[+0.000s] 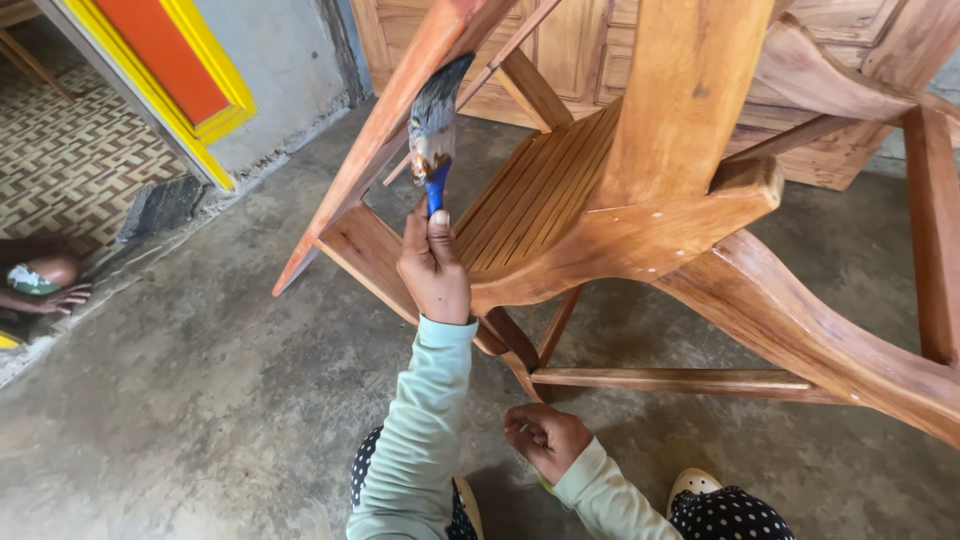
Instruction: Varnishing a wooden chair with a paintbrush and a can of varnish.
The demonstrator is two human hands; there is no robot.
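— Which hand has the brush?

— The left hand [433, 270]. Its fingers are wrapped tight round the blue handle of the paintbrush [434, 125], thumb on top, so the bristles stand straight up above the fingertips and lie against the slanted rail [385, 130] of the wooden chair [640, 210]. Gripping low on the handle looks like it gives the reach to that high rail.

— And why is the chair lying like that?

— It is tipped on its side on the concrete floor [200, 400], slatted seat [530, 195] just to the right of the brush fingers. My guess is that this turns the undersides and legs toward the person.

— The other hand?

— The right hand [545, 438] hangs low, below the chair's thin cross rail [690, 380], fingers curled in loosely. I cannot tell whether they pinch something small; a yellowish-green bit shows at the palm's edge, but nothing clear.

— Anything else around?

— Far left of the brush fingers, another person's hand [62, 297] rests by the patterned tile floor [70, 150]. Behind the chair stands more wooden furniture [580, 50].
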